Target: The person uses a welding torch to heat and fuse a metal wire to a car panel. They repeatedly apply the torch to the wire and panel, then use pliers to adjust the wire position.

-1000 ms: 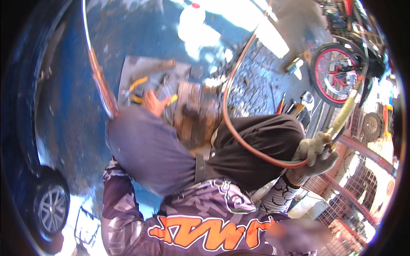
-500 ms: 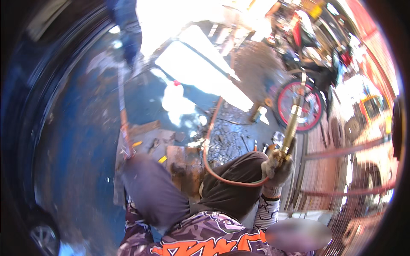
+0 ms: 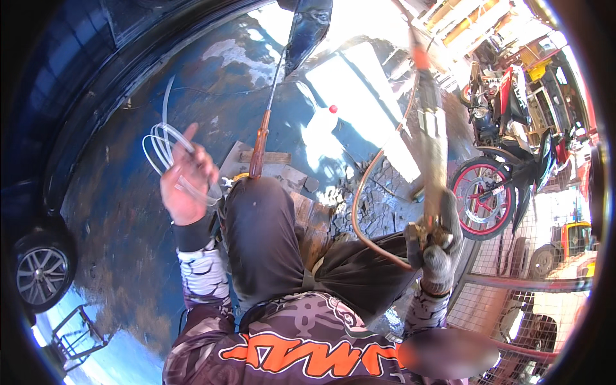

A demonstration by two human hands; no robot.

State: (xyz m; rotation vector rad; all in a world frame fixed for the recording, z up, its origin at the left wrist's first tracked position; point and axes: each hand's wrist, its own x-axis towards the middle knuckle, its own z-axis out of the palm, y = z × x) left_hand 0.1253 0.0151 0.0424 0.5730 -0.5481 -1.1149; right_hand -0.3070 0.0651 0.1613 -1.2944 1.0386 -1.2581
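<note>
Our gloved right hand (image 3: 437,247) has its fingers clamped around a long, hose-fed tool (image 3: 434,138), blurred, above our right thigh; its reddish hose (image 3: 355,208) loops alongside. Our bare left hand (image 3: 190,183) grips a coil of thin, pale tubing or wire (image 3: 168,146) over the blue floor (image 3: 115,224), beside our left knee (image 3: 256,212).

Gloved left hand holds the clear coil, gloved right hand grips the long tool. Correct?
Not quite: the head view shows the left hand is bare, not gloved. It does hold the clear coil, and the gloved right hand grips the long tool.
</note>
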